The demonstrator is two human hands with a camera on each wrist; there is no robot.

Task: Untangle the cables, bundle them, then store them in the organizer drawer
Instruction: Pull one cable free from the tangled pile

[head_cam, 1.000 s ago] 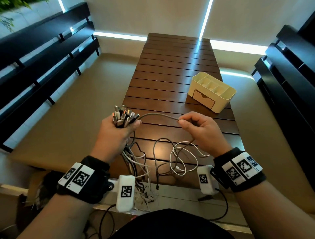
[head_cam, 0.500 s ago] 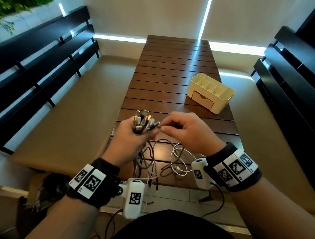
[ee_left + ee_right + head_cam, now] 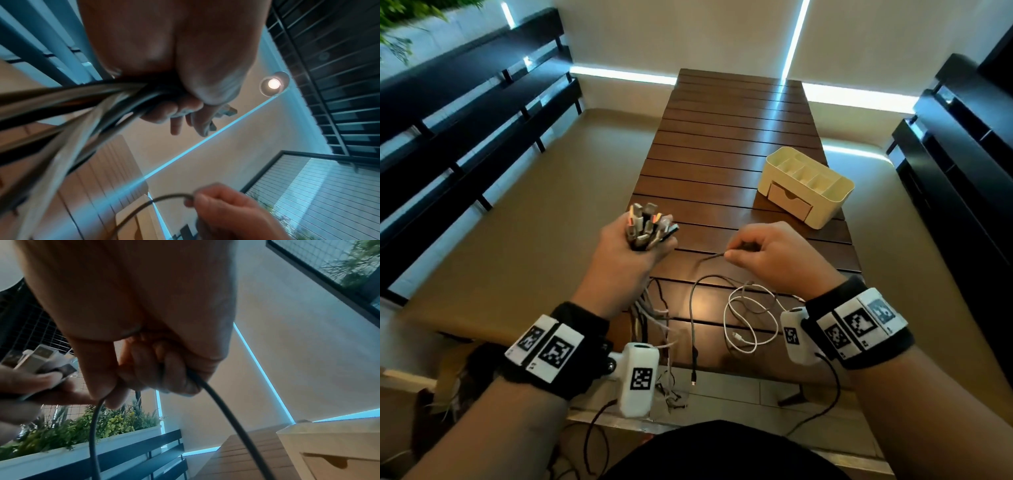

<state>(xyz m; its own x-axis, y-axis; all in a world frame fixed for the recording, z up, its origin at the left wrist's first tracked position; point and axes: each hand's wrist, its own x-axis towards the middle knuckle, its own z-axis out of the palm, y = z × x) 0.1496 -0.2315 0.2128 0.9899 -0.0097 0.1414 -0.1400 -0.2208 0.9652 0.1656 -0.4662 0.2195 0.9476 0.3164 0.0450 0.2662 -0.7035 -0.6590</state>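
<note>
— What's changed since a moment ago?
— The hands have drawn apart. The left hand (image 3: 631, 251) clenches a bunch of grey and white cables (image 3: 649, 226), plugs upward, tails trailing off the slatted dark wooden table (image 3: 726, 144).
— And rightward?
— A loose white cable loop (image 3: 748, 320) lies on the table; the right hand (image 3: 774, 255) pinches a thin grey cable (image 3: 693, 308). The cream plastic organizer (image 3: 808, 186) stands beyond, drawer closed.

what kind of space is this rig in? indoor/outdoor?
Probably a covered patio or balcony-style seating nook, not a lab: a slatted wooden table, dark slatted benches on both sides, and a planter of greenery behind a railing. Blinds hide the outside, so it is uncertain.
</note>
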